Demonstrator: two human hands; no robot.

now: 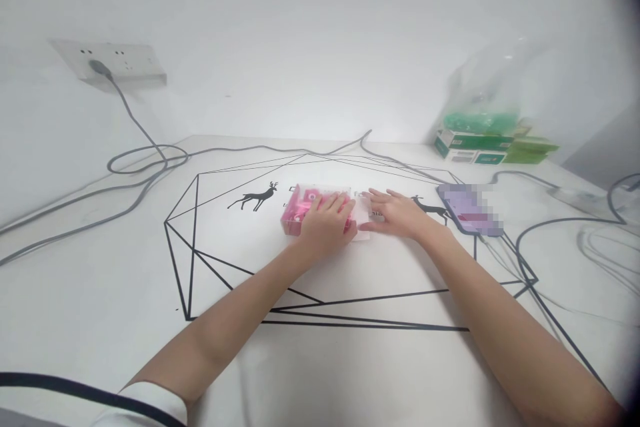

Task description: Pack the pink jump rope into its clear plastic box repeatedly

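A small see-through plastic box (291,221) with bright pink pieces inside lies near the middle of the white table. My left hand (327,220) is over its top, fingers bent across it and thumb toward the near right side, holding it against the table. A pale, see-through flap or sheet (364,235) sticks out at the box's right end. Beside that end is my right hand (393,212), palm down with fingers apart, its fingertips at the flap; whether they touch it I cannot tell. The fingers of my left hand hide much of the pink contents.
A phone (467,210) lies right of my right hand, partly blurred. Grey cables (260,147) run along the table's back and both sides. Green-and-white boxes (475,147) with a clear plastic bag (483,97) on top stand at the back right. A socket panel (135,61) is on the wall.
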